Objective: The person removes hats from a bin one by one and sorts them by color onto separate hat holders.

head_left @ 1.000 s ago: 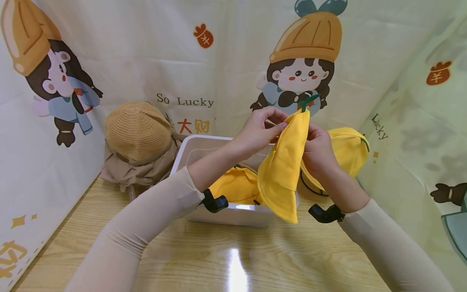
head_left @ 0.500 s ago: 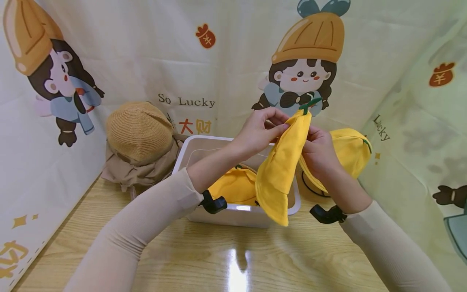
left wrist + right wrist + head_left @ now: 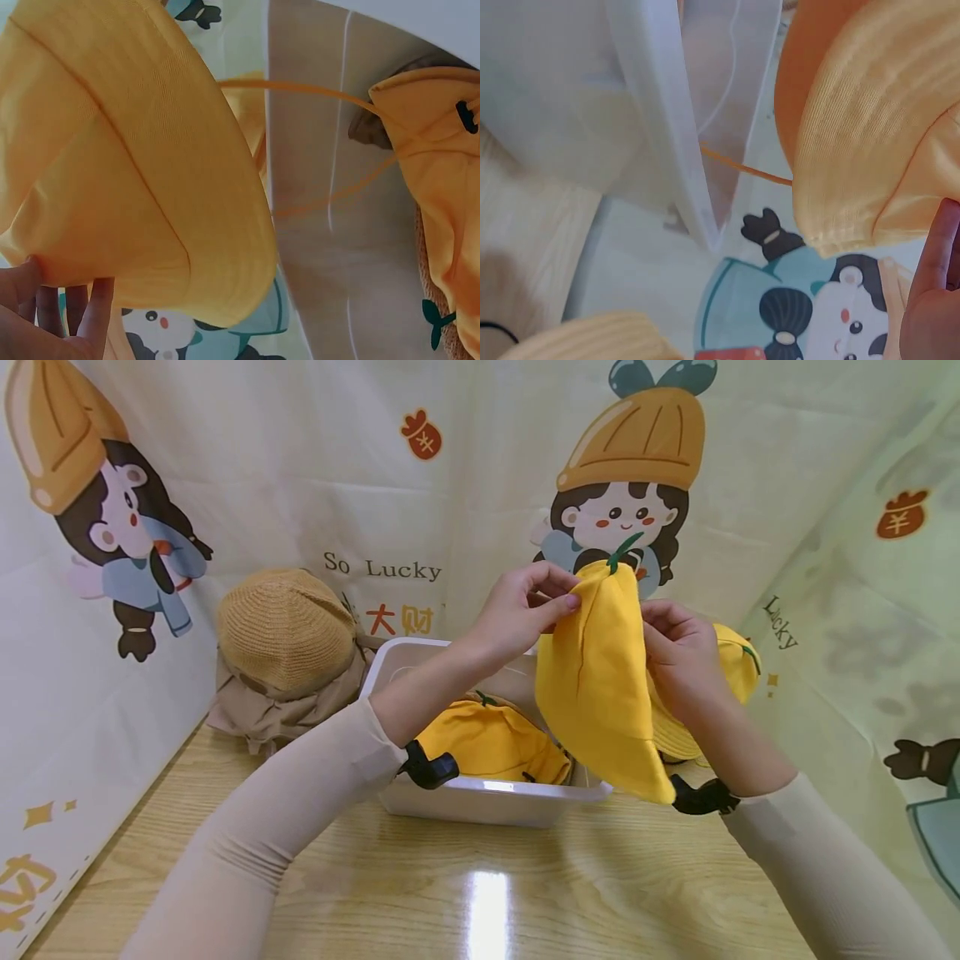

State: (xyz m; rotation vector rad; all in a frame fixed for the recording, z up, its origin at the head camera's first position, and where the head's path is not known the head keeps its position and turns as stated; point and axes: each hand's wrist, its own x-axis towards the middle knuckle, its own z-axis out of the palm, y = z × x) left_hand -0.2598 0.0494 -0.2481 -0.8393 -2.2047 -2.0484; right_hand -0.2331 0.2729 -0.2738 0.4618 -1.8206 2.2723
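Observation:
A yellow bucket hat (image 3: pixel 607 668) with a green sprout on its crown hangs above the right part of a white plastic bin (image 3: pixel 480 810). Near the top of that hat, my left hand (image 3: pixel 521 610) pinches the cloth between thumb and fingers. My right hand (image 3: pixel 686 664) grips its other side; some fingertips are hidden behind the fabric. An orange cord (image 3: pixel 315 88) runs from the held hat toward the bin in the left wrist view. Inside the bin lies another yellow hat (image 3: pixel 487 739), also with a green sprout and a dark cord toggle.
On the left, a tan knitted hat (image 3: pixel 285 631) sits atop a brown cloth hat (image 3: pixel 285 722). At the right, a further yellow hat (image 3: pixel 738 664) stands partly behind my right hand. Printed cloth (image 3: pixel 480 435) walls the wooden table (image 3: pixel 375 893) at back and sides.
Both hands have lifted the hat slightly and turned it, so its side now faces the camera more broadly. My right hand has shifted right, and more of the hat in the bin shows.

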